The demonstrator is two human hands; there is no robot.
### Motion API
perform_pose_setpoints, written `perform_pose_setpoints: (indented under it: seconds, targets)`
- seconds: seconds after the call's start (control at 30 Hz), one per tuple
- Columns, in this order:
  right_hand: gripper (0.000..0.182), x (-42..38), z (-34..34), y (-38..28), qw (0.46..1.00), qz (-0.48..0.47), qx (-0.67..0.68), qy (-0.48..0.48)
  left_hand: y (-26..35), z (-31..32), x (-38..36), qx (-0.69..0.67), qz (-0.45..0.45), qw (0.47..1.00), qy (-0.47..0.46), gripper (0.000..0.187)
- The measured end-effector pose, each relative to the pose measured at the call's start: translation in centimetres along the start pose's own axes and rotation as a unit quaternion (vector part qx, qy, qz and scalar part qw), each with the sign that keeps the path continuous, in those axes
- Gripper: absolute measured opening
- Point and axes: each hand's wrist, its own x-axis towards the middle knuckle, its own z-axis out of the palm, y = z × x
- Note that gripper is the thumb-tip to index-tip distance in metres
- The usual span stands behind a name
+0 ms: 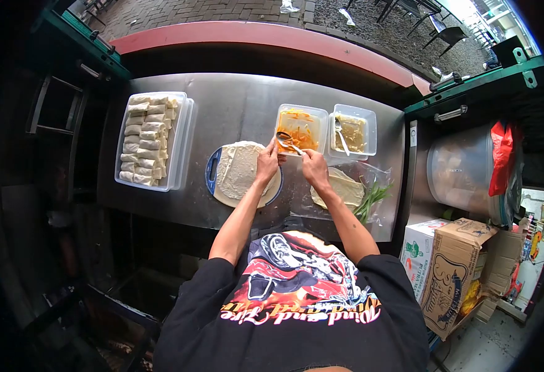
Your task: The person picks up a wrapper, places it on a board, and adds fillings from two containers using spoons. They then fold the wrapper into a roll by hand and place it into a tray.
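Note:
My right hand (315, 169) is closed on the handle of a metal spoon (295, 148) over the container of orange shredded filling (302, 122). My left hand (267, 162) is closed at the container's near left corner, on what looks like a second, darker spoon (283, 136); its handle is hidden by the fingers. Below my left hand, a pale round wrapper (240, 170) lies on a round board with a blue handle (212, 171). Right of the orange filling stands a container of brownish filling (354, 132) with a white-handled spoon (342, 139) in it.
A clear tub of stacked rolls (145, 139) stands at the left of the steel table (228, 99). Near my right forearm lie more wrappers (339, 188) on plastic and green stalks (373, 201). Cardboard boxes (451, 266) and a large clear tub (461, 167) stand at the right.

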Motion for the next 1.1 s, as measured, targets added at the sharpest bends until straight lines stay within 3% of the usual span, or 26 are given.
perform_pose_setpoints:
  seconds: [0.2,0.3,0.37,0.4,0.5,0.6,0.9,1.1]
  targets:
    - [0.031,-0.5,-1.1,-0.1,0.997,0.01,-0.071,0.01,0.3,0.6,-0.8,0.011,0.053,0.998,0.023,0.041]
    - [0.03,0.3,-0.8,0.8,0.994,-0.032,-0.099,-0.046,0.7,0.7,-1.4,0.009,0.042,0.999,0.024,0.04]
    - [0.027,0.8,-1.2,1.3,0.966,-0.06,-0.251,-0.028,0.0,0.5,-1.3,0.004,0.033,0.999,0.019,0.04]
    - [0.027,0.9,-1.4,1.1,0.965,-0.062,-0.252,-0.028,0.1,0.4,-1.3,-0.001,0.023,1.0,0.014,0.04]
    - [0.017,0.8,-2.0,1.7,0.939,-0.201,-0.269,0.067,0.2,0.4,-1.4,0.014,0.026,0.999,0.016,0.04]
    - [0.019,1.2,-2.0,3.3,0.92,-0.26,-0.282,0.079,0.6,0.3,-1.8,0.021,0.02,0.999,0.016,0.04]
    - [0.027,0.1,-0.5,5.9,0.924,-0.245,-0.294,0.01,0.5,0.1,-1.4,0.006,0.001,1.0,-0.002,0.04]
    - [0.026,0.5,-0.9,5.7,0.928,-0.222,-0.298,0.031,0.4,0.2,-0.8,-0.012,0.022,1.0,-0.011,0.039]
